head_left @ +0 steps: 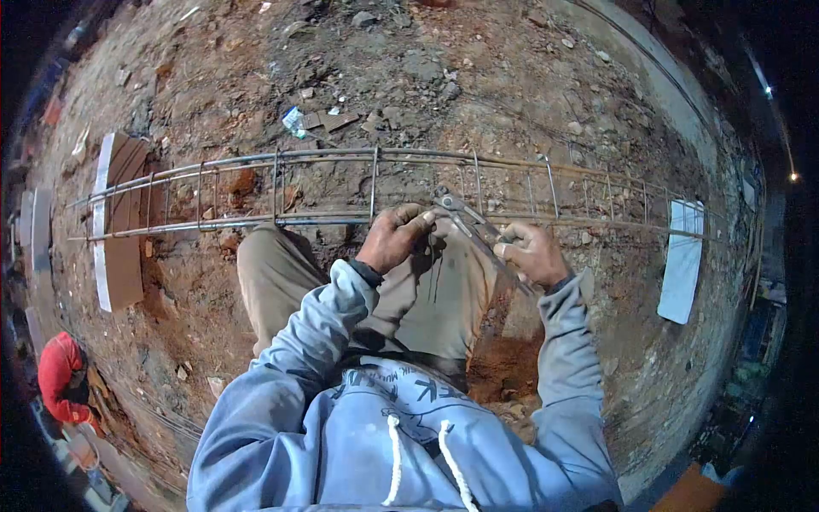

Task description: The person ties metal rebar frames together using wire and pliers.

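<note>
A long rebar cage (375, 183) of rods joined by stirrups stretches across in front of my knees. My right hand (533, 254) is closed round the handles of steel pincers (465, 213). Their jaws point up and left, by the near rods of the cage. My left hand (397, 237) is closed in a pinch beside the jaws, close to the near rods. Thin dark strands of tie wire (436, 273) hang below its fingers over my trouser leg. The fingertips partly hide what they grip.
A board-like support (119, 264) lies under the cage's left end, and a white-topped block (682, 264) under its right end. Rubble and scraps (333, 119) litter the dirt beyond. A person in a red top (64, 375) is at the lower left.
</note>
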A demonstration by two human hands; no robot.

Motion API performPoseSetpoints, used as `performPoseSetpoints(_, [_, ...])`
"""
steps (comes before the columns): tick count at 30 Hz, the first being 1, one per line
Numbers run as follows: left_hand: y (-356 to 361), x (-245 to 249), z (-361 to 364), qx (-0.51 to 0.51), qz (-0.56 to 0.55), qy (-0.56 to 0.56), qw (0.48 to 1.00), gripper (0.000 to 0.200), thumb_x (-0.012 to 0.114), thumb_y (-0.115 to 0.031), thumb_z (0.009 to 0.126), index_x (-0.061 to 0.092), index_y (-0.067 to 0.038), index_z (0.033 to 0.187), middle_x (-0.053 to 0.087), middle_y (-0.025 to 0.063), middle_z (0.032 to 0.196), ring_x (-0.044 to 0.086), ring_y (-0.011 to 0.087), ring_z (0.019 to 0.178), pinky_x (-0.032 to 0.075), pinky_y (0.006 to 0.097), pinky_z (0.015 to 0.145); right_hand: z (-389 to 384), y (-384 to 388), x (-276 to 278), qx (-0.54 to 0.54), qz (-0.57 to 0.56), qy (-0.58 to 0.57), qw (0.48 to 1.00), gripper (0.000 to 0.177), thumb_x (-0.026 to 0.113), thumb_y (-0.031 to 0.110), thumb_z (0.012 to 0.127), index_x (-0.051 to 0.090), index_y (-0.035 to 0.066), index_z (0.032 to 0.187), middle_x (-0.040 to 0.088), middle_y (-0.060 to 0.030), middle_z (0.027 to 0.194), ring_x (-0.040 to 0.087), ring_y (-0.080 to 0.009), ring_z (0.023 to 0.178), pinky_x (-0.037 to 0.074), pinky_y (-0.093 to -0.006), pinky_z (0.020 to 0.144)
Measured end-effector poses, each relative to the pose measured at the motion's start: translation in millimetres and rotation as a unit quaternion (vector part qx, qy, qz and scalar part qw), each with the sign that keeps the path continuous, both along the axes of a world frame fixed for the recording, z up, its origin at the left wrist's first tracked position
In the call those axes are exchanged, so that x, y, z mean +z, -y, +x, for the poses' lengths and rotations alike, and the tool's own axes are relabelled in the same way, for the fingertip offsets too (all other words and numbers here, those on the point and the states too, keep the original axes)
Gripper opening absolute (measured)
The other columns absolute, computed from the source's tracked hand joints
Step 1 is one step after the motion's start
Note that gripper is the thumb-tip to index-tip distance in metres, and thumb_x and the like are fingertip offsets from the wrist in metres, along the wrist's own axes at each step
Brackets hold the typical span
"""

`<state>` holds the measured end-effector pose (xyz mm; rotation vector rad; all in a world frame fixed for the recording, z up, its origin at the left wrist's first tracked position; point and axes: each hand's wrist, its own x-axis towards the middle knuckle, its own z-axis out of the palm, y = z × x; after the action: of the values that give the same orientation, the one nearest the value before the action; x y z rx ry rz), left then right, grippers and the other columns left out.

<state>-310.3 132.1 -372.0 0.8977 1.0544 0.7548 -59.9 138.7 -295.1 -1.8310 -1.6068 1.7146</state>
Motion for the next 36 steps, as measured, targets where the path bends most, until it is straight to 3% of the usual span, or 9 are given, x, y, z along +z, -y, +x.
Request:
performPoseSetpoints(9, [3.9, -9.0, -41.9, -0.005, 0.131, -0.158, 0.979, 0.026, 0.052, -0.024, 0.088, 0.060, 0.000, 0.084, 0.059, 0.0113, 0.063, 0.059, 0.0187, 0.058, 0.045, 0.0335, 0.054, -25.5, 12.0, -23.3, 0.041, -0.171, -0.177, 0.968, 0.014, 0.059, 0.014, 0.077, 0.052, 0.004, 0.085, 0.062, -0.0095, 0.077, 0.052, -0.0132, 0.050, 0.041, -0.0255, 0.045])
performPoseSetpoints(11, [5.7, -15.1, -49.2, 0.031, 0.307, -0.313, 0.898, 0.027, 0.052, -0.025, 0.087, 0.060, 0.000, 0.082, 0.056, 0.0124, 0.059, 0.058, 0.0204, 0.054, 0.044, 0.0347, 0.053, -38.8, 27.0, -31.3, 0.175, 0.226, 0.003, 0.958, 0.022, 0.065, 0.016, 0.067, 0.055, 0.002, 0.080, 0.061, -0.0143, 0.083, 0.060, -0.0237, 0.073, 0.047, -0.0337, 0.063])
performPoseSetpoints(13, [8.3, -10.0, -60.2, 0.054, 0.228, -0.308, 0.922, 0.027, 0.052, -0.025, 0.088, 0.059, 0.000, 0.078, 0.055, 0.0108, 0.058, 0.054, 0.0189, 0.049, 0.042, 0.0320, 0.048, -43.9, 40.7, -31.5, 0.166, 0.199, 0.033, 0.965, 0.028, 0.066, 0.017, 0.060, 0.058, 0.002, 0.082, 0.059, -0.0160, 0.098, 0.057, -0.0293, 0.091, 0.045, -0.0368, 0.078])
performPoseSetpoints(21, [1.0, -2.1, -79.2, 0.214, -0.058, 0.091, 0.971, 0.025, 0.054, -0.028, 0.090, 0.059, -0.004, 0.089, 0.062, 0.0029, 0.078, 0.056, 0.0089, 0.063, 0.045, 0.0228, 0.058, -33.2, 20.0, -44.1, -0.125, 0.159, -0.013, 0.979, 0.021, 0.063, 0.021, 0.072, 0.058, 0.001, 0.079, 0.058, -0.0107, 0.071, 0.054, -0.0215, 0.069, 0.043, -0.0296, 0.065])
performPoseSetpoints(26, [3.9, -8.7, -73.0, 0.213, -0.054, 0.096, 0.971, 0.025, 0.053, -0.029, 0.090, 0.058, -0.005, 0.090, 0.062, 0.0022, 0.077, 0.056, 0.0090, 0.062, 0.045, 0.0229, 0.057, -34.8, -12.5, -52.1, -0.073, 0.350, 0.442, 0.823, 0.029, 0.063, 0.024, 0.076, 0.054, 0.003, 0.095, 0.055, -0.0150, 0.086, 0.055, -0.0299, 0.077, 0.044, -0.0413, 0.068])
performPoseSetpoints(29, [2.8, 2.2, -64.9, 0.198, -0.075, 0.099, 0.972, 0.024, 0.053, -0.028, 0.090, 0.058, -0.005, 0.090, 0.062, 0.0014, 0.076, 0.056, 0.0088, 0.062, 0.044, 0.0225, 0.057, -66.0, -7.3, -46.9, -0.044, 0.560, 0.424, 0.710, 0.031, 0.060, 0.024, 0.080, 0.050, 0.004, 0.100, 0.053, -0.0178, 0.097, 0.055, -0.0356, 0.084, 0.043, -0.0467, 0.071])
performPoseSetpoints(31, [4.8, -2.0, -59.4, 0.194, -0.079, 0.114, 0.971, 0.024, 0.053, -0.028, 0.090, 0.058, -0.005, 0.090, 0.061, 0.0008, 0.075, 0.054, 0.0081, 0.060, 0.043, 0.0220, 0.056, -107.8, 9.6, -45.6, -0.016, 0.549, 0.186, 0.815, 0.024, 0.055, 0.021, 0.084, 0.050, 0.004, 0.100, 0.055, -0.0189, 0.091, 0.054, -0.0378, 0.085, 0.042, -0.0461, 0.073])
performPoseSetpoints(33, [2.3, -2.2, -51.9, 0.161, -0.099, 0.150, 0.970, 0.024, 0.054, -0.028, 0.090, 0.058, -0.005, 0.092, 0.061, 0.0004, 0.075, 0.052, 0.0077, 0.058, 0.042, 0.0218, 0.054, -150.2, 39.0, -35.5, -0.003, 0.203, 0.096, 0.974, 0.026, 0.051, 0.023, 0.088, 0.054, 0.004, 0.105, 0.059, -0.0190, 0.090, 0.055, -0.0385, 0.087, 0.045, -0.0401, 0.080])
performPoseSetpoints(36, [-0.4, -0.6, -52.1, 0.100, -0.077, 0.052, 0.991, 0.026, 0.054, -0.029, 0.089, 0.061, -0.004, 0.082, 0.059, 0.0002, 0.067, 0.049, 0.0075, 0.054, 0.040, 0.0224, 0.051, -161.6, 66.9, -66.2, -0.078, 0.339, 0.008, 0.938, 0.021, 0.047, 0.022, 0.089, 0.053, 0.007, 0.102, 0.057, -0.0109, 0.071, 0.056, -0.0289, 0.064, 0.047, -0.0341, 0.061])
